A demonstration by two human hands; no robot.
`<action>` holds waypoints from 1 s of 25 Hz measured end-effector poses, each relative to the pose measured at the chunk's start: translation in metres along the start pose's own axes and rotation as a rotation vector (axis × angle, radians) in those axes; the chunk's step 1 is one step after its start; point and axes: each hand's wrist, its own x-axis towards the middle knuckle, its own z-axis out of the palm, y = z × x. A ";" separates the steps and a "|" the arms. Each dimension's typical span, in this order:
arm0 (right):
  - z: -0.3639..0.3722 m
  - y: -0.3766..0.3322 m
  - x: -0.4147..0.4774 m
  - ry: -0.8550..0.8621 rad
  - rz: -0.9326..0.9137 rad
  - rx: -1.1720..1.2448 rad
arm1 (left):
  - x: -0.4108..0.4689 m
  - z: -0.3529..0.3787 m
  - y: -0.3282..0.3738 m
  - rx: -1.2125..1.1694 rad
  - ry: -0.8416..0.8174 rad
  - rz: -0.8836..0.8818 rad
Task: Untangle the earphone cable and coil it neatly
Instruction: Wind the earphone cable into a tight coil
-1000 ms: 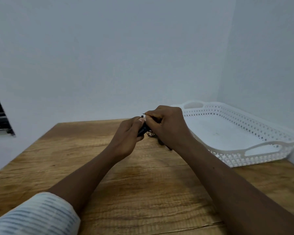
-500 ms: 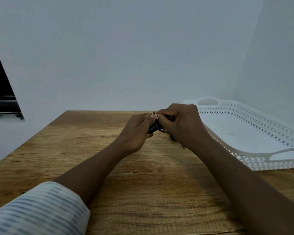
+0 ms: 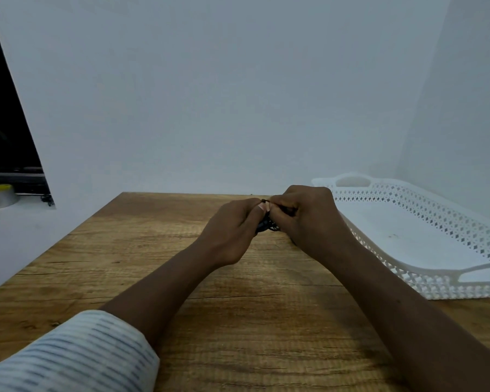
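Left hand (image 3: 232,230) and right hand (image 3: 309,219) meet over the far middle of the tabletop (image 3: 119,267), both curled and pinching the black earphone cable (image 3: 266,225) bunched between them. I see bare wood to the left and toward me. A white perforated tray (image 3: 464,268) lies just beside the right hand, and walls close the far edge and the right side.

left arm: white sleeve (image 3: 77,355), dashed grey-blue stripes | right arm: bare, no sleeve visible

Matt grained wood table (image 3: 238,321); perforated plastic tray (image 3: 464,281)
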 end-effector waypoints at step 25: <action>-0.001 -0.008 0.000 -0.017 0.011 -0.150 | -0.002 0.002 0.005 0.225 0.002 0.051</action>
